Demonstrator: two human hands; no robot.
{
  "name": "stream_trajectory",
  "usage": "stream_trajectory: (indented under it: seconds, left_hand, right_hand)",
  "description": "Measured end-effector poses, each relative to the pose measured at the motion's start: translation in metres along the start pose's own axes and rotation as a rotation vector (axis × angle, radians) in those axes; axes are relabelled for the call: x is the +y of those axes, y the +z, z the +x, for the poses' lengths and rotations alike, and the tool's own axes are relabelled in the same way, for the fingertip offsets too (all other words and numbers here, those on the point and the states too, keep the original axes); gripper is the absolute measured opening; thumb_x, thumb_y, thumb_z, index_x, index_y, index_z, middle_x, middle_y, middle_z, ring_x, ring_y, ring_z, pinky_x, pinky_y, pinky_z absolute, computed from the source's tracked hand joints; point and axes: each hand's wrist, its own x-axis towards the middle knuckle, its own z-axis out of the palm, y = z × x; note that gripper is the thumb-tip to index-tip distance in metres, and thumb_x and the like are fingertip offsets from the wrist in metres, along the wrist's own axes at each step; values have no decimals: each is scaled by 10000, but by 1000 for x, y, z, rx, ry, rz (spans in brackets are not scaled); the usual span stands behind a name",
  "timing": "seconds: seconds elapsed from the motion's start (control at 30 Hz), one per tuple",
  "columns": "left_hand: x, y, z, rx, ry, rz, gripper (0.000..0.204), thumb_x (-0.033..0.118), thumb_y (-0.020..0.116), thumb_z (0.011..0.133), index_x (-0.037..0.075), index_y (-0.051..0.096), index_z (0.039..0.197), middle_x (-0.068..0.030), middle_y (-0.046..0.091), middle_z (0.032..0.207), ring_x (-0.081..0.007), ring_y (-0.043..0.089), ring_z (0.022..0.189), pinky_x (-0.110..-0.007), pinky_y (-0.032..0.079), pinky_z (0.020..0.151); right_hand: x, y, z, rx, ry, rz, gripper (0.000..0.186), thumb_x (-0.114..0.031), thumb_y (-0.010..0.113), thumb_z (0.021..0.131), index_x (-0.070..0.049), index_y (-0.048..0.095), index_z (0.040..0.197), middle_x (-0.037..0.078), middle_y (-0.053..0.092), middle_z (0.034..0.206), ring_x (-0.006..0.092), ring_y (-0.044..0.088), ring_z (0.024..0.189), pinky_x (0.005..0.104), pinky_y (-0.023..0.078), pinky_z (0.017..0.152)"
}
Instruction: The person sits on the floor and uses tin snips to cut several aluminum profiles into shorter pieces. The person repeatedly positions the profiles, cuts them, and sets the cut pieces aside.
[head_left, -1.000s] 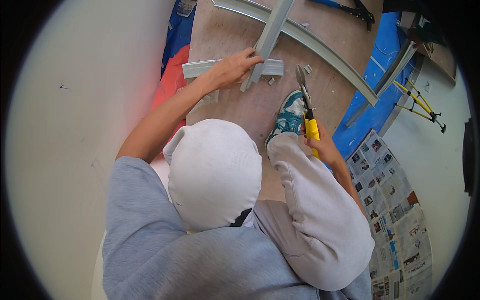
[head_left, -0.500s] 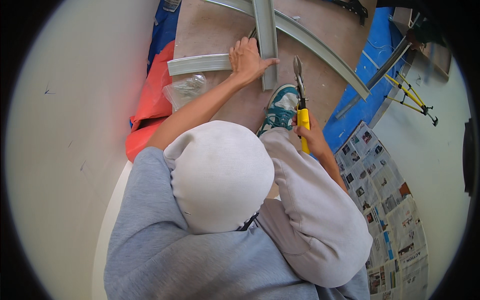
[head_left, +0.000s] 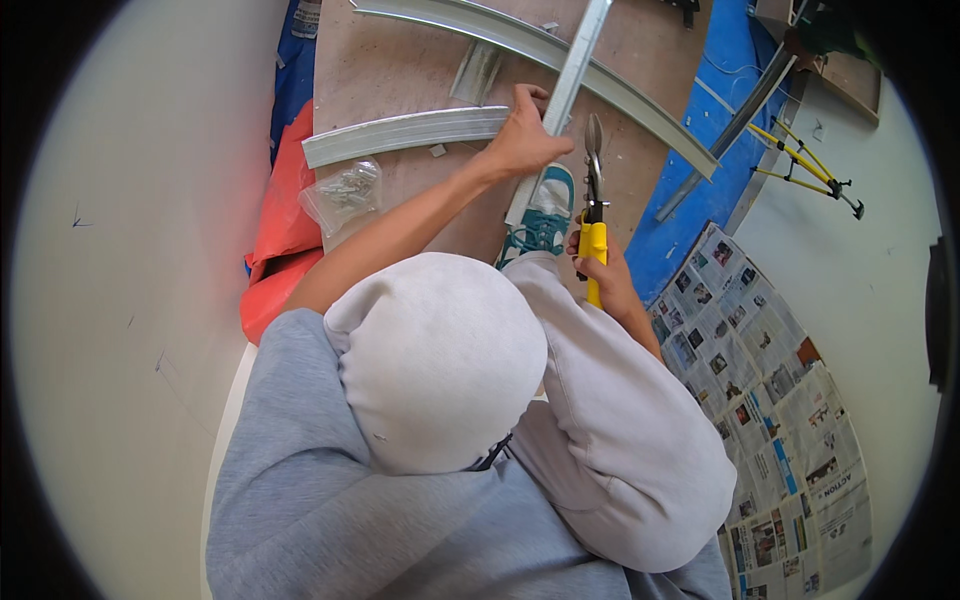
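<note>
My left hand (head_left: 528, 140) is closed on a straight metal channel (head_left: 577, 62), which slants from top right down beside my teal-and-white shoe (head_left: 550, 220). My right hand (head_left: 608, 268) grips tin snips with yellow handles (head_left: 598, 245); their blades point up, just right of the channel. A short metal strip (head_left: 400, 133) lies left of my left hand, and a longer bowed channel (head_left: 680, 140) crosses the board (head_left: 380, 60) behind it. Another short offcut (head_left: 472, 72) lies between them. A clear bag of small metal pieces (head_left: 340, 195) is at the board's left.
Red material (head_left: 280, 200) and a wall (head_left: 120, 280) are on the left. A blue sheet (head_left: 705, 80) borders the board on the right, with a metal bar (head_left: 730, 130), a yellow-and-black tripod (head_left: 810, 170) and newspaper sheets (head_left: 760, 420) beyond my right arm.
My left hand has swung the straight channel into a slant, its lower end down beside my shoe, uncovering a short offcut. The snips stay upright in my right hand.
</note>
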Motion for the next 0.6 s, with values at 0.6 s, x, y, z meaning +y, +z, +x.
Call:
stream_trajectory:
  seconds: [0.6]
  left_hand:
    - [148,-114,28,-103,-33,-14,772,277,715,899,35,378,1551,-98,634,1027,-159,635,844,-309,527,719]
  right_hand:
    - [-69,-8,-19,-113,-177,-170,608,-230,684,759,-57,495,1310,79,575,1105,206,556,1048,369,459,968]
